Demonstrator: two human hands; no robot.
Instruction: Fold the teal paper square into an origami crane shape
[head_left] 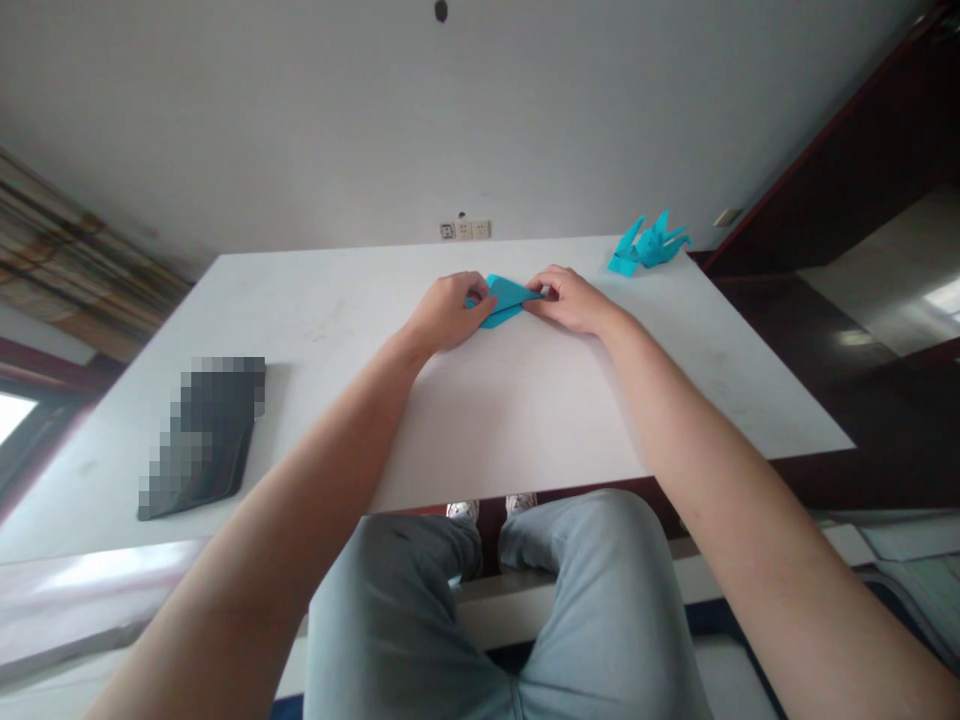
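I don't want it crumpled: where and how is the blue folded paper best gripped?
Probably light pinches at the side ends of the blue folded paper, left hand from left, right hand from right: it tapers rightward, and its broad middle lies uncovered.

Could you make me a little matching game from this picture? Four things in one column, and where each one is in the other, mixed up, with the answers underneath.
Things
1. Flat folded blue paper
2. Spiky blue paper shapes
3. Dark, pixelated object
4. Sockets

Places
A. On the left part of the table
B. On the wall, beyond the table's far edge
C. Between the left hand and the right hand
D. Near the table's far right corner

Pairs: 1-C, 2-D, 3-A, 4-B
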